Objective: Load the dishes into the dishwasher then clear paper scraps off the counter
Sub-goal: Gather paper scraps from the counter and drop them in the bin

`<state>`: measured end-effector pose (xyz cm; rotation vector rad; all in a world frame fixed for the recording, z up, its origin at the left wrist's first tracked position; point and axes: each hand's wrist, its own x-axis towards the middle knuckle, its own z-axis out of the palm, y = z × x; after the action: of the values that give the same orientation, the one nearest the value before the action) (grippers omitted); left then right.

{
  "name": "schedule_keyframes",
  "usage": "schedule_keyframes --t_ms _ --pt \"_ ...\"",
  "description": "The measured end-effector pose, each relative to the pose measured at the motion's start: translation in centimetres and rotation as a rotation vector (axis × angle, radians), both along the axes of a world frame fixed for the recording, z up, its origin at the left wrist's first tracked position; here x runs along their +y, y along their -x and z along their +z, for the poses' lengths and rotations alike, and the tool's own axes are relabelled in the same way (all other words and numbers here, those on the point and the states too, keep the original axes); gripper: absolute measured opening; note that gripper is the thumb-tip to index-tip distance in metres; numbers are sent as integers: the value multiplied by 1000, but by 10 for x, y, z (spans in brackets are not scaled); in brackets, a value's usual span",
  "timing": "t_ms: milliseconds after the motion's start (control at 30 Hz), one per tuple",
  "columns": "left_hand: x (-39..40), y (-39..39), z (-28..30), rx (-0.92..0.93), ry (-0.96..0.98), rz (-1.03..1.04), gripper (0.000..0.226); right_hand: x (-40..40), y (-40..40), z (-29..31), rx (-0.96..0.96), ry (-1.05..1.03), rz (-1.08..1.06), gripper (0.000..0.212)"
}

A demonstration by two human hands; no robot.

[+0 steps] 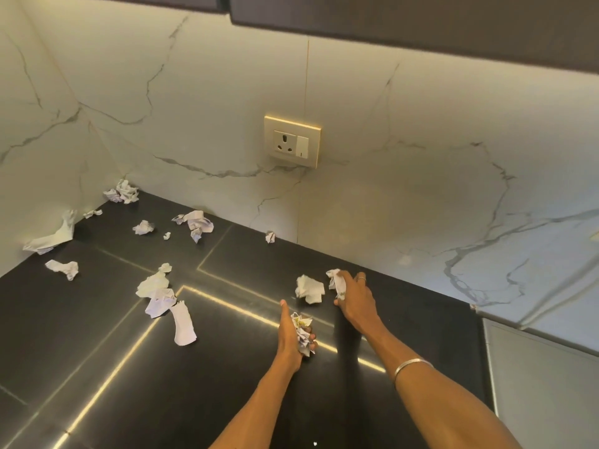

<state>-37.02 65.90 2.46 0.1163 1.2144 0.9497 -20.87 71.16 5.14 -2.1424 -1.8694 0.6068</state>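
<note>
both hands were out over the black counter (97,335). the left hand (293,335) had its fingers curled tight around a wad (303,332) of crumpled paper, thumb stretched forward. the right hand (355,299), a ring on one finger and a bangle (411,364) on the wrist, was closed on another scrap (335,280) near the marble wall (405,189). a loose scrap (309,288) lay just beside it. more scraps (194,222) littered the counter toward the left corner, below the socket (291,140).
</note>
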Motion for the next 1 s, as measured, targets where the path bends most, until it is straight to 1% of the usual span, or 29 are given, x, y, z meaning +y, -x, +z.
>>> schedule_keyframes --t_ms 100,233,300,333,400,433,467,533,600,667,733,767,867,933,1000 --pt "-7 0 3 4 -32 -13 67 -29 0 5 -19 -48 -21 49" --pt "-19 2 0 21 -69 -19 64 -58 4 5 19 -31 -59 35" --pt "-25 2 -2 44 -80 -21 62 -63 4 9 117 7 -126 27" --pt "-26 2 -5 70 -77 -27 60 -64 3 11 195 50 -190 26" --pt "-29 1 -5 124 -57 -40 52 -65 2 17 366 162 -326 32" --pt "-31 2 -3 135 -57 -48 49 -66 4 21 423 188 -352 34" --pt "-31 2 -5 156 -52 -56 49 -69 6 24 486 197 -351 34" --pt "-32 1 -6 172 -52 -62 49 -79 18 38 638 227 -283 27" --pt "-33 1 -10 187 -53 -23 39 -92 34 48 707 237 -156 23" --pt "-34 0 -11 175 -44 27 38 -102 49 46 615 179 -44 23" --pt "-37 3 -9 117 -22 72 42 -111 63 40 482 100 -19 24" --pt "-39 4 -9 81 -10 92 40 -115 68 36 457 68 -33 25" --pt "-45 11 0 -14 31 115 38 -127 86 20 465 -40 -46 28" --pt "-50 16 7 -102 16 158 36 -134 95 6 399 -102 -30 35" --pt "-53 24 9 -160 -7 195 44 -141 100 0 331 -135 -39 36"
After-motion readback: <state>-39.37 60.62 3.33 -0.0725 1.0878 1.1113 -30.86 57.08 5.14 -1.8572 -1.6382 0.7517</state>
